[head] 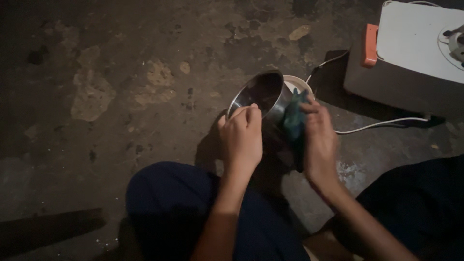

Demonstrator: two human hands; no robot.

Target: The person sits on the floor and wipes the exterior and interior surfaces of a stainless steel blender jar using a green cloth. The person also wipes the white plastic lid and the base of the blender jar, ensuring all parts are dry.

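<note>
Down on the floor we go, a dark, stained concrete floor, and the person is crouched over it with both knees in dark trousers framing the action. One steel pot, tilted on its side with its open mouth facing up and to the left, sits out in the middle of the floor, between the knees and the white appliance in the far right corner.

The left hand has its grip curled over the near rim of the pot, fingers pressed together on the edge. My read is that it tips and steadies the pot so the outer wall is turned toward the other hand. And there it is: the right hand presses one blue-green cloth flat against the pot's outside, grip pinching the cloth between thumb and fingers. Holding the pot tilted looks like the way to bring that side within reach.

Just behind the pot peeks one pale round rim, a lid or a dish, mostly hidden, so I cannot tell which.

The count: one pot, one cloth, two hands, both busy. One white appliance with an orange handle on its side, and one white cord trailing across the floor toward the pot. A second thin cord runs up by the appliance, though where it ends is lost in the dark.
</note>
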